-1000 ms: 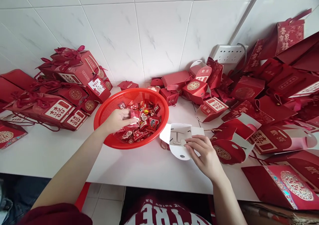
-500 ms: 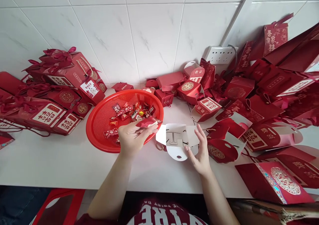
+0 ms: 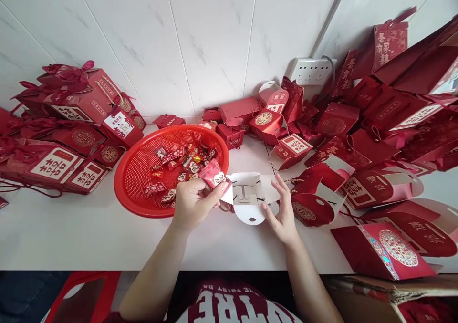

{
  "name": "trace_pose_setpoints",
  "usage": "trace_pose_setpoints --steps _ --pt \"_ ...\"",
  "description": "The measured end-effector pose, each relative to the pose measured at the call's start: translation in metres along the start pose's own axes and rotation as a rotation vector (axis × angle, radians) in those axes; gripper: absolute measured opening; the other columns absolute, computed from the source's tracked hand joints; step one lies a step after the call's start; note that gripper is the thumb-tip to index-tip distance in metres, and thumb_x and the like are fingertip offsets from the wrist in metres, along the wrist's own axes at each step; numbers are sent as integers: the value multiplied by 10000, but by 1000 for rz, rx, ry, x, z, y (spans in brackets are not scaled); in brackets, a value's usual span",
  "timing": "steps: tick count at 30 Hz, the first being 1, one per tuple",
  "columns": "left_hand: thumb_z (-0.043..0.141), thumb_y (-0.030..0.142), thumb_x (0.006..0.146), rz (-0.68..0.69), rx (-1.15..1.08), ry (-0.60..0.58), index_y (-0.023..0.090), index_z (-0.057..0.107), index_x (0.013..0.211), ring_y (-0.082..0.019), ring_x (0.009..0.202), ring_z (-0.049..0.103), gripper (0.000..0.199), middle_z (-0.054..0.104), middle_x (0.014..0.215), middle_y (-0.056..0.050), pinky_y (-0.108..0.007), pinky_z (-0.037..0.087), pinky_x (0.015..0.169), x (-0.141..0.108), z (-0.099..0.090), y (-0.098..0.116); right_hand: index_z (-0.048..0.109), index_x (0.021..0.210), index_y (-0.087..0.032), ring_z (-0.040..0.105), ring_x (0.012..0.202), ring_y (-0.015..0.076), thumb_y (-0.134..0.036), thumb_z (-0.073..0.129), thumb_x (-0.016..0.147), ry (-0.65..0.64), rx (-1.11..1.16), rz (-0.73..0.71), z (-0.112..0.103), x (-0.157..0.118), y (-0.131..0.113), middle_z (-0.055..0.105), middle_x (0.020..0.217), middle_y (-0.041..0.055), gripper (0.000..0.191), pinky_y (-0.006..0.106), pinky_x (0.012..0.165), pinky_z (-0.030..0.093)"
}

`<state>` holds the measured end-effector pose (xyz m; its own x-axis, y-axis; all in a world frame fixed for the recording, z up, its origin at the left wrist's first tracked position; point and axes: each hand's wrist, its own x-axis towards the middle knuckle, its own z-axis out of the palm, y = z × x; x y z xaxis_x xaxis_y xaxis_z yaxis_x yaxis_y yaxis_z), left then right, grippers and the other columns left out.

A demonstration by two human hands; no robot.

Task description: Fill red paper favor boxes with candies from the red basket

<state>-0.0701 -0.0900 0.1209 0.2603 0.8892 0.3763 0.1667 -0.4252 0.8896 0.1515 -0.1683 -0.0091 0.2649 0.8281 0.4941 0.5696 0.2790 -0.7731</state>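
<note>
My left hand [image 3: 195,201] pinches a red-and-white wrapped candy [image 3: 213,174] between thumb and fingers, over the near right rim of a red plastic basket [image 3: 123,189]. Loose wrapped candies [image 3: 173,158] lie inside that basket. Just to the right stands a gift box [image 3: 247,192], its flaps spread and its white inside facing up. My right hand [image 3: 281,213] steadies the box by its right and near flaps, thumb and fingers set apart on them. The candy is close to the box's left flap, still outside the opening.
Tied red boxes [image 3: 71,137] are piled on the left. Open red boxes [image 3: 318,194] and bags [image 3: 390,51] crowd the right side. More small boxes [image 3: 238,113] line the tiled wall, near a power strip [image 3: 312,71]. A cardboard carton [image 3: 361,292] sits below the table's front edge.
My left hand has turned, so the candy's printed face shows, and it sits slightly nearer the box. My right hand keeps its place on the flaps. The whole view has shifted a little.
</note>
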Motion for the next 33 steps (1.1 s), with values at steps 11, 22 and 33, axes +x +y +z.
trace_pose_setpoints --steps 11,22,33 --pt "593 149 944 597 531 -193 196 706 1061 -108 720 724 170 775 852 13 -213 538 707 2 18 -24 359 1477 -283 294 1482 331 -363 598 924 4 -23 -10 -1 3 4 258 1629 125 608 597 1113 377" --pt "580 231 951 466 824 -287 241 647 1222 -146 774 728 279 769 995 20 -270 529 640 0 35 -29 358 1482 -293 284 1488 312 -356 599 926 -5 0 -2 -2 3 3 266 1626 107 609 596 1157 321" --pt "539 437 952 200 921 -445 307 664 1167 -162 1020 673 281 713 1154 39 -266 500 863 69 -61 13 380 1467 -285 293 1481 326 -363 609 911 -10 -1 23 -3 -1 6 286 1618 111 606 618 1156 304"
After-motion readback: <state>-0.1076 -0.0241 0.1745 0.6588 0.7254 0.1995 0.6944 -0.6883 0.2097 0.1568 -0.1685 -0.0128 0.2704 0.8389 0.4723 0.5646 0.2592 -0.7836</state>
